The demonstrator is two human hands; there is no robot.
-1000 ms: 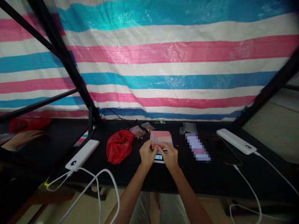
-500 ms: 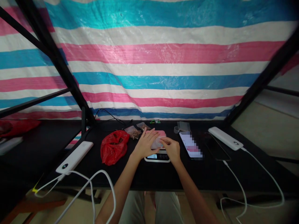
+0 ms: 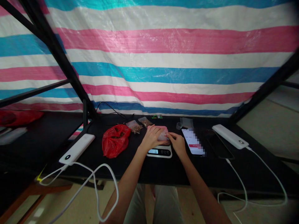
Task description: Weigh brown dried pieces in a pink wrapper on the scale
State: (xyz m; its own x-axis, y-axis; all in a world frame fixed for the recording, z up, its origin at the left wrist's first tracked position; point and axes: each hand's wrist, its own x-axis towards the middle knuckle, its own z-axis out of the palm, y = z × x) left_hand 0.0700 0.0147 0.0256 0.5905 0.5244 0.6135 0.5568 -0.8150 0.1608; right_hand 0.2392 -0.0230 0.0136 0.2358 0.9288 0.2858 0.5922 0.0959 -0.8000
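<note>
Lays the left hand [image 3: 151, 138] over a clear plastic bag [image 3: 163, 136], with fingers extended and thumb apart; pinches the bag's right side between thumb and fingertips of the right hand [image 3: 178, 143]. All on the scale [image 3: 166, 152], midway between near and far edges of the black surface [image 3: 158, 170]. Toward the surface's left edge, a red bag [image 3: 116, 140], then a white power bank [image 3: 78, 147]; nearer the far edge, two small bags of brown bits [image 3: 135, 127]; just right of the right hand, a lit phone [image 3: 188, 139].
</note>
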